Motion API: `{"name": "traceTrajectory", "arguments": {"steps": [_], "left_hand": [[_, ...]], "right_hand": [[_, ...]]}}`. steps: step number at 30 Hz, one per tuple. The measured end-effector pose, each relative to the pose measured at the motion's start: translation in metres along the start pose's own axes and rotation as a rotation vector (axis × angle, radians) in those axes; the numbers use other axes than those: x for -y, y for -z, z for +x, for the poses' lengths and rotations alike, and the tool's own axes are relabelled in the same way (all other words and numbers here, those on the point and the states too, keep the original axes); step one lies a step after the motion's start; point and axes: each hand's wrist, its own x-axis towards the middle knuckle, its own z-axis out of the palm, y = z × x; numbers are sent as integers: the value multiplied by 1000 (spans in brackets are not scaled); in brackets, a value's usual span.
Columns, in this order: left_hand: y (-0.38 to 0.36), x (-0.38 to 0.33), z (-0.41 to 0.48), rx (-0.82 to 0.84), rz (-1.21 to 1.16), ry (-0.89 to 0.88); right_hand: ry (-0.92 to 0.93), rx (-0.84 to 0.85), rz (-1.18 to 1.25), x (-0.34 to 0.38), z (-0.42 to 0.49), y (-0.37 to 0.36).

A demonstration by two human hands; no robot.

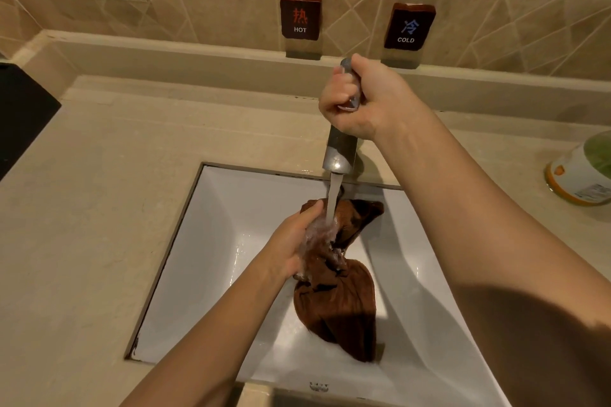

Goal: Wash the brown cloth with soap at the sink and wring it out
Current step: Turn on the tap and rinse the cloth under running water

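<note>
Brown cloth point(337, 304) hangs bunched in the white sink point(215, 225), lower centre of the frame. Its upper part sits directly under the water stream point(333, 198) and its lower end rests on the basin floor. The left hand point(294, 241) grips the cloth round its gathered middle, fingers curled about the wet fabric. The right hand point(363, 102) is closed round the lever handle point(347, 64) on top of the faucet spout point(340, 149), upper centre.

Step in hand, as judged: wetting the cloth before soaping. No lather is visible, so most of the task is probably ahead.

Recommended practice:
1. Set the lever for a moderate flow; a hard stream is likely to splash onto the tabletop point(132, 142).
2. Consult the HOT sign point(300, 17) and COLD sign point(409, 26) on the wall behind for lever direction.
3. Feed the cloth through the stream so the lower end, now outside it, is soaked too.
4. Slacken the grip briefly so water reaches the inner folds.

A container point(582, 172) stands at the right edge; whether it holds soap cannot be told.
</note>
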Motion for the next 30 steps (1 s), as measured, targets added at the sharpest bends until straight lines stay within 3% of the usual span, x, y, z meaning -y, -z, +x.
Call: {"name": "traceTrajectory", "arguments": {"steps": [3, 5, 8, 10, 13, 15, 18, 21, 24, 26, 28, 30], "left_hand": [[1, 2, -2, 8, 0, 0], [1, 3, -5, 15, 3, -5], [3, 2, -5, 66, 18, 10], [4, 1, -6, 97, 66, -31], [6, 1, -7, 66, 169, -140], [10, -1, -10, 23, 257, -212], [10, -4, -14, -146, 421, -344], [11, -2, -6, -380, 748, -531], [6, 5, -1, -410, 777, -507], [-5, 13, 2, -411, 679, -441], [-17, 22, 5, -432, 547, -374], [-23, 32, 9, -433, 518, -377]], "right_hand": [[112, -49, -353, -6, -13, 23], [378, -235, -645, -25, -25, 53], [739, -496, -818, -67, -34, 113], [678, -420, -1117, -89, -22, 148], [517, -120, -1621, -106, 0, 182], [473, -11, -1641, -106, 8, 186], [339, 68, -1463, -102, 10, 189], [368, -3, -1303, -104, 9, 184], [418, -136, -1214, -116, 6, 172], [426, -168, -1315, -128, 7, 160], [393, -229, -1641, -138, 16, 154], [397, -430, -1787, -140, 26, 151]]}}
